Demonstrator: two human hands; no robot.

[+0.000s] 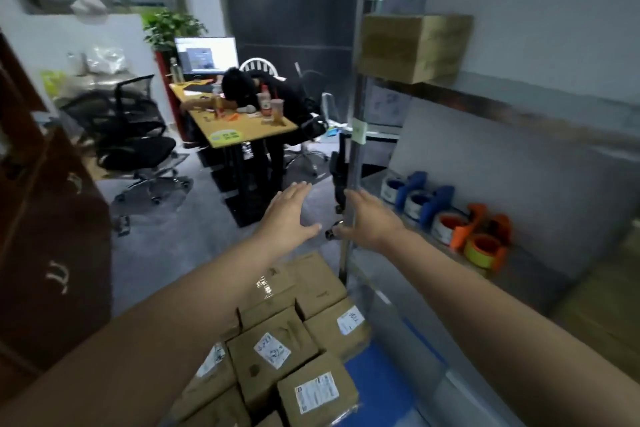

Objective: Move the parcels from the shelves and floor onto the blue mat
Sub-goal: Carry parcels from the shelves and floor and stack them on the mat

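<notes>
Several brown cardboard parcels (273,354) with white labels lie piled on the floor below my arms, and the pile partly covers a blue mat (375,381). One more brown parcel (414,47) stands on the upper shelf at the right. My left hand (289,218) and my right hand (370,218) are both stretched forward, palms down, fingers apart, holding nothing. The right hand is beside the shelf's metal post (353,184). Both hands hover well above the pile.
The metal shelving unit (485,104) fills the right side, with blue and orange tape dispensers (460,222) on its middle shelf. Ahead stands a yellow desk (242,128) with a person slumped over it, and a black office chair (131,142). A dark cabinet (48,236) stands at the left.
</notes>
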